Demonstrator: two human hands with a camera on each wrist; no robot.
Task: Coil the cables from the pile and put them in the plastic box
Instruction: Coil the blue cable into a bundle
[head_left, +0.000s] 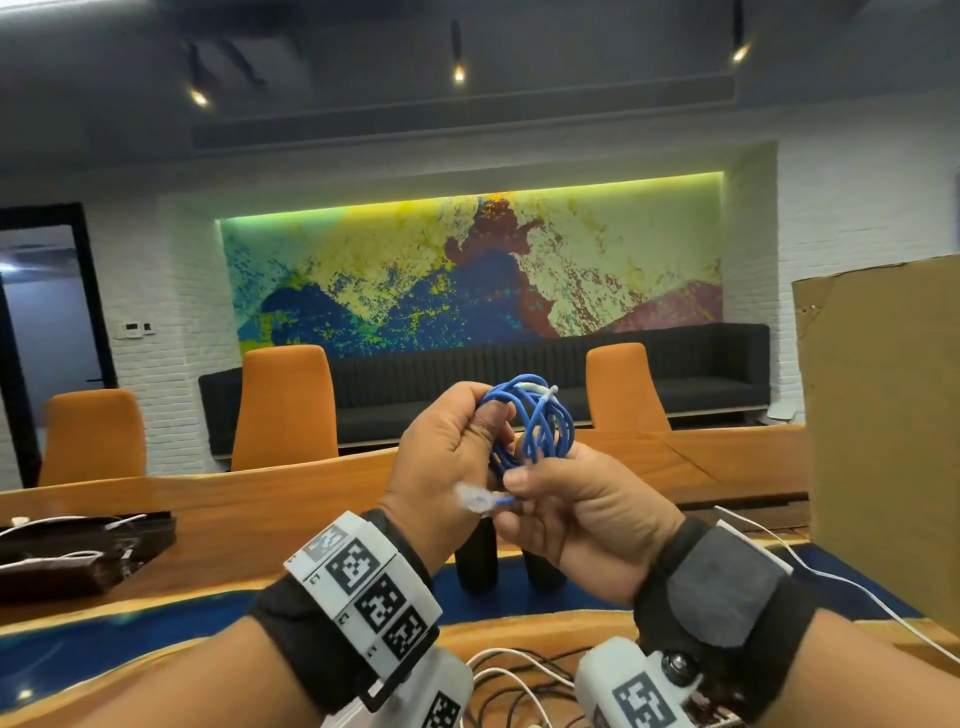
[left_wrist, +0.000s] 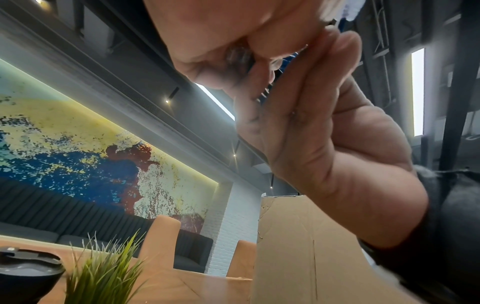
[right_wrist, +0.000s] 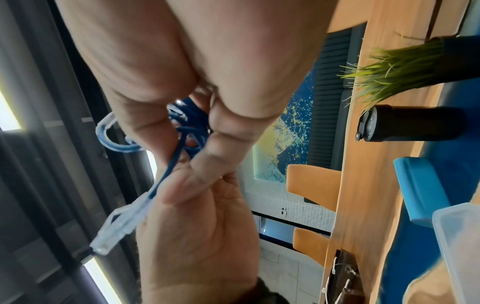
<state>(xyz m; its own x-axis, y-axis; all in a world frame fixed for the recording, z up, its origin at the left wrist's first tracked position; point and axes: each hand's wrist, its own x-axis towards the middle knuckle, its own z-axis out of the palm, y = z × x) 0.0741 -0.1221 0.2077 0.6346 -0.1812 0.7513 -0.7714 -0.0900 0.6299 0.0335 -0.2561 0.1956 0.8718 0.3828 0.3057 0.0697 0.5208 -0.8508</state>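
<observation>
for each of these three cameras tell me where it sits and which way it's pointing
Head: worn on the head, facing forward across the table; shows both forearms, left hand and right hand holding the blue cable.
Left wrist: looks up along the left palm toward the ceiling.
Right wrist: rolled sideways, looks along the fingers at the cable's clear plug.
Shared: head and left wrist both show the cardboard box.

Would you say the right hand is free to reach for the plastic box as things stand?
Probably not yet. The right hand pinches the blue cable near its clear plug, while the left hand holds the coil. The plastic box looks unobstructed.
</observation>
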